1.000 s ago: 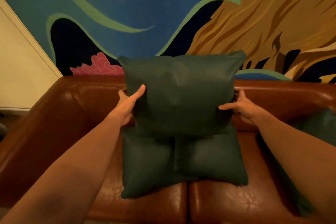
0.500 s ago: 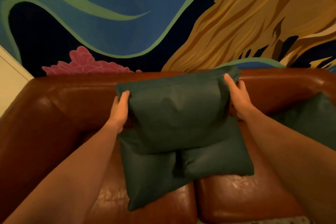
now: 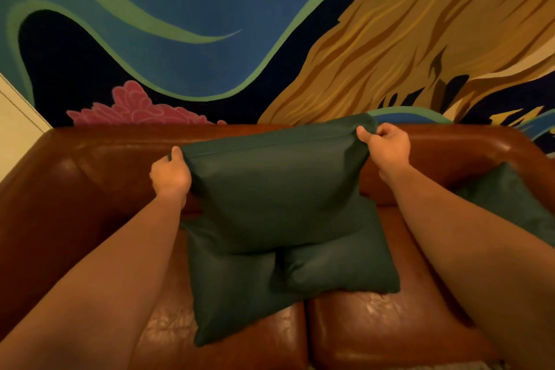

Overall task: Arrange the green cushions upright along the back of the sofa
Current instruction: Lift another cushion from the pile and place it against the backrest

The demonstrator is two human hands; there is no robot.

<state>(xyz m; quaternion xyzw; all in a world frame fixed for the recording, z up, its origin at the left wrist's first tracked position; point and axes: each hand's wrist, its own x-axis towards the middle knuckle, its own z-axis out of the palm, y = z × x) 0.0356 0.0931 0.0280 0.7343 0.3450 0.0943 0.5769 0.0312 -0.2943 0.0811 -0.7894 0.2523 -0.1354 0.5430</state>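
A dark green cushion (image 3: 276, 189) stands upright and tilted against the back of the brown leather sofa (image 3: 99, 159). My left hand (image 3: 170, 173) grips its top left corner. My right hand (image 3: 387, 144) pinches its top right corner. Under it, two more green cushions lie flat on the seat, one at the left (image 3: 231, 294) and one at the right (image 3: 339, 270), overlapping each other. Another green cushion (image 3: 507, 201) leans at the sofa's right end, partly hidden by my right forearm.
The sofa has rounded arms at the left (image 3: 36, 219) and the right (image 3: 516, 147). Behind it rises a painted wall (image 3: 210, 39) in blue, green, pink and ochre. Bare seat leather (image 3: 375, 324) shows in front of the cushions.
Both hands have slid from the cushion's sides up to its top corners. The cushion has dropped lower and leaned back against the sofa's backrest.
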